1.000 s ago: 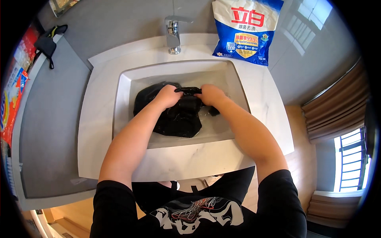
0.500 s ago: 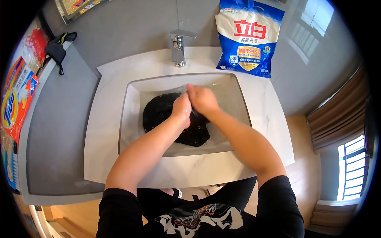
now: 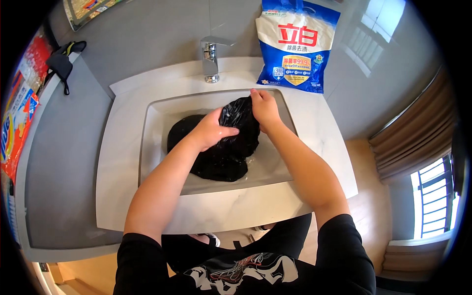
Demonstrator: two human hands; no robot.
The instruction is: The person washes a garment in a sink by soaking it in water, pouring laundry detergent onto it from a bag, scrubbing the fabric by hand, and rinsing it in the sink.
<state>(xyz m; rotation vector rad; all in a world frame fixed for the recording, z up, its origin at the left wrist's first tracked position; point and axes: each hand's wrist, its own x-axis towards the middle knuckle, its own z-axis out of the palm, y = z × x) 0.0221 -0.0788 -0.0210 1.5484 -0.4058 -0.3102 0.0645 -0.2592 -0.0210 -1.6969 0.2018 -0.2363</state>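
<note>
Left hand (image 3: 212,132) and right hand (image 3: 263,107) grip wet black garment (image 3: 226,147) in sink (image 3: 147,142); vigorous scrubbing risks splashing water over the near rim.

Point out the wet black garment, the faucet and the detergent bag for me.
wet black garment (image 3: 221,157), head view, on its lower bunched part in the sink.
faucet (image 3: 211,59), head view, on the chrome upright body.
detergent bag (image 3: 295,46), head view, on the front panel's middle.

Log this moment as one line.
left hand: gripping black garment | right hand: lifting its upper fold | place: white sink | nearby: faucet, detergent bag
</note>
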